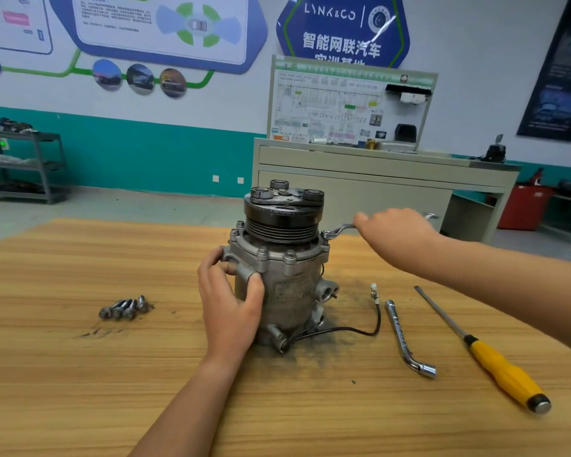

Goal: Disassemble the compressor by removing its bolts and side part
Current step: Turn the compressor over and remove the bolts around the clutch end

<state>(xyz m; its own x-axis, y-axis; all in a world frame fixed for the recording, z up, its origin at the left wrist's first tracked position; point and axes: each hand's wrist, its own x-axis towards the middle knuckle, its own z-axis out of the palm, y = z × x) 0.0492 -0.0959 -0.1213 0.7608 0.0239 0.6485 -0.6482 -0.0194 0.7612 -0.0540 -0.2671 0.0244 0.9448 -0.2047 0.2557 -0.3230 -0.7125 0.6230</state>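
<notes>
We see the compressor (277, 282) standing upright near the middle of the wooden tabletop (80, 374), its black pulley (284, 219) on top and its grey metal body below. Several bolts (290, 255) sit in the flange just under the pulley.

Our left hand (228, 301) grips the left side of the body. Its fingers (211, 258) curl round a lug at the flange, and the thumb presses against the front. Our right hand (393, 235) reaches in from the right with its fingers closed over the handle of a wrench (340, 229). The ring end of the wrench sits on a bolt at the right side of the flange.

A thin black wire (360, 329) runs from the foot of the compressor, loops to the right and ends in a small plug lying on the tabletop. Dark grime is smeared on the wood around the base.

To the left, well apart from the compressor, four loose bolts (126, 308) lie side by side. To the right lies a bent socket wrench (406, 338), and beyond it a screwdriver (495, 361) with a yellow handle, its shaft pointing away from us.

Behind the tabletop stands a grey cabinet (376, 179) carrying a wiring board. A metal shelf (23, 159) is at the far left and a red bin (524, 206) at the far right.
</notes>
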